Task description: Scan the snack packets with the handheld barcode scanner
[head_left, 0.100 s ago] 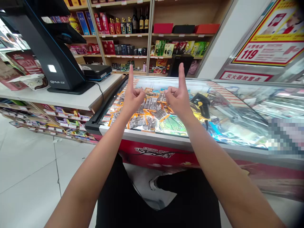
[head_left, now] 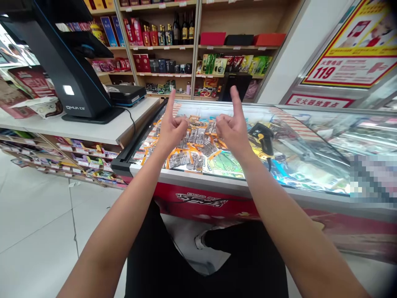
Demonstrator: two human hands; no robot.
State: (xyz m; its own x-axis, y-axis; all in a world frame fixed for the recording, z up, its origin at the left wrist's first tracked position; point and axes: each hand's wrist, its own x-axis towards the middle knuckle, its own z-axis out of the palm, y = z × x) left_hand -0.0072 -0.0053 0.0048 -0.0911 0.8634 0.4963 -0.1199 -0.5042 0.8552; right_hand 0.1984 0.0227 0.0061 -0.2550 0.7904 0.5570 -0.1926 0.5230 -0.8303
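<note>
My left hand point(head_left: 172, 128) and my right hand point(head_left: 232, 128) are held up side by side, apart, over a glass-topped chest freezer point(head_left: 192, 176). On each, the index finger points up while the other fingers curl in, and nothing is held. Behind and between them, several packets with orange edges point(head_left: 195, 136) are spread over the left part of the freezer top. A green packet point(head_left: 228, 163) shows nearer the front edge. To the right of my right hand is a black and yellow handheld scanner point(head_left: 263, 138).
A white counter point(head_left: 96, 128) on the left carries a black checkout terminal point(head_left: 74, 82) and a black scale point(head_left: 127, 94). Stocked shelves point(head_left: 164, 46) stand behind the freezer. My legs point(head_left: 248, 252) are against its front. A red-and-yellow notice point(head_left: 344, 68) hangs at right.
Both index fingertips have dipped slightly and tilted a little toward each other. The hands otherwise stay in the same place, still holding nothing.
</note>
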